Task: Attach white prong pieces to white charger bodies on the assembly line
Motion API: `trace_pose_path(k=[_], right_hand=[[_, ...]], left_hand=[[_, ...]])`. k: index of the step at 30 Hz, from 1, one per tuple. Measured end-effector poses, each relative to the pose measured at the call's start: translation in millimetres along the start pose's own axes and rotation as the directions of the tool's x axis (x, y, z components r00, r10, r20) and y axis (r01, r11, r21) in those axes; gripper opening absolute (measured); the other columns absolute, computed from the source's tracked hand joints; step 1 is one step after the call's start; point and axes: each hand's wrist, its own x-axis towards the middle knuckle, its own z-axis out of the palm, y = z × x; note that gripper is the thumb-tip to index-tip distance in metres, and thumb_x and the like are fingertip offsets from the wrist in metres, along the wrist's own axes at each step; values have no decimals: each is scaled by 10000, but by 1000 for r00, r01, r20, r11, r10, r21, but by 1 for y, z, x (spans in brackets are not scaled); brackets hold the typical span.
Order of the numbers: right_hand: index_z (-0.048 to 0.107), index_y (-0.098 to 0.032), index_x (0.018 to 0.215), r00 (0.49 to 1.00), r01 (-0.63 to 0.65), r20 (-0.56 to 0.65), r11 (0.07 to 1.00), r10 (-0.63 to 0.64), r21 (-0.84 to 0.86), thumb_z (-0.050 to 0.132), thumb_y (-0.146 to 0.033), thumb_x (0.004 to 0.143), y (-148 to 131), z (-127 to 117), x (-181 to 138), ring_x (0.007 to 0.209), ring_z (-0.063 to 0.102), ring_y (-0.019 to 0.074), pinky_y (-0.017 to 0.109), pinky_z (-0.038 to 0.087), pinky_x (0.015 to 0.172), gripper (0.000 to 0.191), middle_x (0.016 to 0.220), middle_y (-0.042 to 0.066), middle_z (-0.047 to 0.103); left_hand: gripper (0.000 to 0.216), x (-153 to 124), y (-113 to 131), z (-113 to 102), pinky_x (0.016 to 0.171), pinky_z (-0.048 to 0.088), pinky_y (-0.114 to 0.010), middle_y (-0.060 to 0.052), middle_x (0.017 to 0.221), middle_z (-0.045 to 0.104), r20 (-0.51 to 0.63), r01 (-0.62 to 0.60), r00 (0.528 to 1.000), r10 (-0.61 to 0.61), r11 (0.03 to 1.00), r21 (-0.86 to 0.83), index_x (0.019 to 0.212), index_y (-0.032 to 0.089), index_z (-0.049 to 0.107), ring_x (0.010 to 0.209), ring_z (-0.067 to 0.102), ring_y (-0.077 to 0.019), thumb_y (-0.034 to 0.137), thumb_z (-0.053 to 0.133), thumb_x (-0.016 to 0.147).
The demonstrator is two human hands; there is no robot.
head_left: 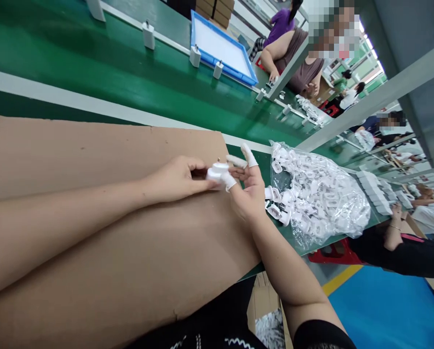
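Observation:
Above a sheet of brown cardboard point(104, 232), both hands meet around a small white plug housing point(218, 170), slightly blurred, with metal pins sticking up. My left hand point(177, 179) reaches in from the left and pinches one side of it, fingertips partly hidden. On the other side my right hand point(249, 191) presses its thumb against the housing. White finger cots cover that thumb and other fingertips; the index finger points up, off the part. Just right of my right hand, a clear plastic bag point(322, 194) full of similar white plug housings lies with its mouth towards me.
Beyond the cardboard runs a green conveyor belt point(130, 82) with white plug adapters point(148, 35) spaced along its far rail. A blue-rimmed tray point(224, 48) sits across it. Co-workers sit further along. A grey metal post point(365, 104) slants at right; white boxes point(375, 191) stand past the bag.

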Motion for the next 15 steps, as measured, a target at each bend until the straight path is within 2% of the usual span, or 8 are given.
trace_pose_path(k=[2,4,5,7,10,13,15], right_hand=[[397,-327,1551,997,-53,-47,990,60,131,575,-465,982,4,0,2,1080,654,211,341,586,823,612,1369,92,638],[477,-321,1492,994,-85,-55,976,98,202,559,-491,990,4,-2,4,1095,663,209,316,587,769,537,1355,87,654],[525,-313,1450,993,-93,-46,970,106,227,569,-494,985,3,-4,4,1097,669,211,310,586,755,500,1320,82,675],[596,-298,1374,995,-83,-30,961,94,262,615,-496,961,0,-6,3,1101,674,219,311,588,742,459,1260,75,708],[659,-292,1295,998,-36,-36,957,48,289,671,-490,924,-6,-7,1,1102,671,227,328,599,762,420,1231,71,718],[706,-292,1215,998,-1,-54,955,17,296,676,-446,921,-10,-7,-1,1067,674,216,334,601,773,333,1216,66,708],[721,-293,1180,998,16,-60,955,2,296,675,-408,922,-11,-7,-2,1037,672,204,314,595,725,286,1185,60,700]], left_hand=[[329,1,6,-1,832,588,-344,-66,965,762,22,110,994,-108,947,-302,1016,185,784,940,699,-249,442,804,812],[264,2,10,-3,821,607,-285,-78,1031,764,89,196,980,-177,799,-568,1047,179,785,948,700,-206,379,774,875],[218,2,12,-4,797,613,-255,-84,1039,763,124,233,972,-201,726,-647,1033,171,788,924,698,-185,345,752,906],[165,1,15,-5,736,621,-217,-91,1020,761,179,292,954,-239,621,-727,999,155,792,856,693,-155,287,704,953],[187,-1,19,-5,684,635,-210,-87,980,760,249,358,930,-270,518,-777,1017,150,785,797,698,-143,258,634,1001],[220,-2,22,-3,661,643,-215,-87,927,761,288,400,912,-293,471,-786,1012,139,776,761,707,-143,271,601,1022],[240,-3,24,-2,655,644,-215,-92,890,763,299,422,900,-317,460,-781,999,132,773,742,714,-145,284,590,1029]])
